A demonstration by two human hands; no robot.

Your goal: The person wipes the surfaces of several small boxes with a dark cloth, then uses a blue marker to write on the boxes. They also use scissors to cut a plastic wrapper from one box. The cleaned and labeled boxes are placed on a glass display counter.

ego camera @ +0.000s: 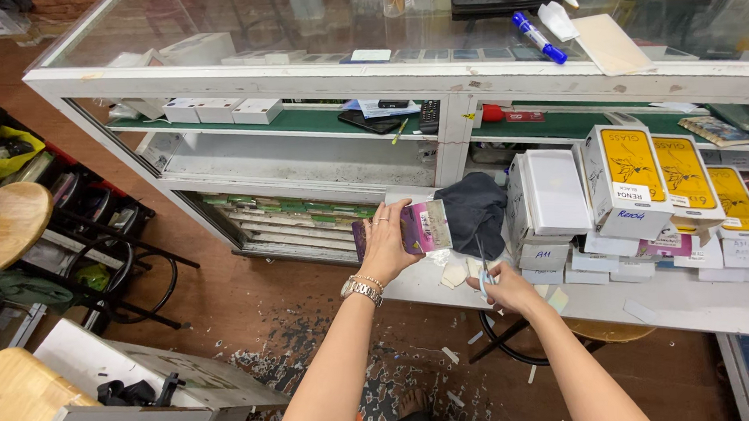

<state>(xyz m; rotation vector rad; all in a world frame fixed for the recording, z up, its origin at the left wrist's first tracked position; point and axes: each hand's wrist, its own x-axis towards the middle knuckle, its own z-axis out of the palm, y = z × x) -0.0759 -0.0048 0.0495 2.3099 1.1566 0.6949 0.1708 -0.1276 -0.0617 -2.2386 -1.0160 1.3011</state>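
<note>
Left hand point(387, 244) pinched a purple packet point(423, 227) upright and steady while right hand point(507, 287), fingers curled through scissors point(483, 269), trimmed its edge.

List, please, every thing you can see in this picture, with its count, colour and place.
glass counter: one, white frame, across the top
marker: one, blue, on the counter glass
boxes: a stack, white and yellow, on the low shelf, right
dark cloth: one, beside the boxes
wooden stool: one, brown, left
flat packet: one, purple, held in the left hand
scissors: one pair, pale handle, in the right hand
left hand: wears a wristwatch, grips the packet
right hand: holds the scissors
</note>
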